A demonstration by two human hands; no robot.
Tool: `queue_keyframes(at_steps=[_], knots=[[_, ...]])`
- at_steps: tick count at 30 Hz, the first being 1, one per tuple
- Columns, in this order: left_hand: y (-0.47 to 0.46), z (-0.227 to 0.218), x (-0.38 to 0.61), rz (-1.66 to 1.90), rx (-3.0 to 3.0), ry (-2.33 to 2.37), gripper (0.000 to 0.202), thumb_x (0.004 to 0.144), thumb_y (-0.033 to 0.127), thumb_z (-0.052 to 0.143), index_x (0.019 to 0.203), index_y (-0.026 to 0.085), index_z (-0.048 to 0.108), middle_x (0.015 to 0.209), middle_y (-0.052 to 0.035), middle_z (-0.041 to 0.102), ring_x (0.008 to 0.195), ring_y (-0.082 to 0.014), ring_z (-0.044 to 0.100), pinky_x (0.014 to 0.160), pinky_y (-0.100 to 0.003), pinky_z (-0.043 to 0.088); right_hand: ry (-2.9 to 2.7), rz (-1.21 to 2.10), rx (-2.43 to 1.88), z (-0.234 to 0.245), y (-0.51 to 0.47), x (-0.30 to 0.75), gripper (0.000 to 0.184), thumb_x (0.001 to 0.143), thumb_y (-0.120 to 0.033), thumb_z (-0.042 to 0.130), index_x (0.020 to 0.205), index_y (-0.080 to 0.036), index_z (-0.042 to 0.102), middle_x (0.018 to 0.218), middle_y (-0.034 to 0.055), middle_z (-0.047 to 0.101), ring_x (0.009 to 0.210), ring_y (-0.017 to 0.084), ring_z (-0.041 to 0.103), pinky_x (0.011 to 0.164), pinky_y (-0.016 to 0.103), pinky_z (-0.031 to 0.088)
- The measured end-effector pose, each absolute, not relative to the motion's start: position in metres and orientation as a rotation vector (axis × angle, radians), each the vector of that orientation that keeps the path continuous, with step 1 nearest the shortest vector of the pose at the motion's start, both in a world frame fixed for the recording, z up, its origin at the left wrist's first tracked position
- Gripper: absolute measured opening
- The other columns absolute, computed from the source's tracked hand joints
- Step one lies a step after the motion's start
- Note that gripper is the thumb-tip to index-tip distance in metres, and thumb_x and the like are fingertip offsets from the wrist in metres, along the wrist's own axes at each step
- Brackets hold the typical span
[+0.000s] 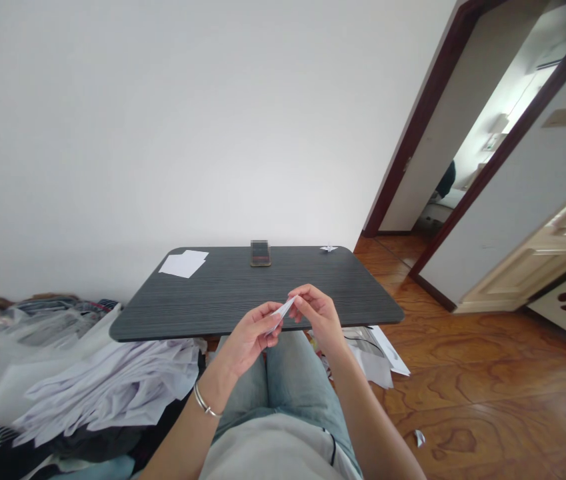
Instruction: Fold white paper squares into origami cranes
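A small piece of folded white paper [283, 309] is held between my two hands, just above the near edge of the dark table [233, 287]. My left hand [255, 331] pinches its lower left part between thumb and fingers. At its upper right tip, the thumb and fingertips of my right hand [317, 311] close on the paper. The fingers cover part of the folds, so its full shape cannot be made out.
Loose white sheets [184, 263] lie on the table's back left. A phone [261, 253] leans upright at the back middle, and a small folded paper figure [329, 249] sits back right. Heaped clothes [107, 387] are at left; papers [375, 363] lie on the floor at right.
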State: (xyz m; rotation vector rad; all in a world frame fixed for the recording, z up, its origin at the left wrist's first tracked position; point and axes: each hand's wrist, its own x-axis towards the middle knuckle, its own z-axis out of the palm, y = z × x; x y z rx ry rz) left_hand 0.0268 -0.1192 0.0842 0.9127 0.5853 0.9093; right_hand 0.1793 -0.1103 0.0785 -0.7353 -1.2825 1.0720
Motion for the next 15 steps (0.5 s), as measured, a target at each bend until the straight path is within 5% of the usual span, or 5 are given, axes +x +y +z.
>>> queue_keyframes(at_steps=[15], knots=[[-0.1175,0.0782,0.0336,1.167,1.242,0.849,0.030,0.072,0.040,0.065,0.061,0.015,0.052,0.054,0.0023,0.053,0.053,-0.0090,0.044,0.051,-0.021,0.034,-1.314,1.052,-0.951,0.0801,-0.1138,0.1758,0.023,0.073,-0.039,0.064,0.068,-0.016,0.061,0.050,-0.0030,0.053,0.044,0.008,0.046,0.039,0.018,0.033]])
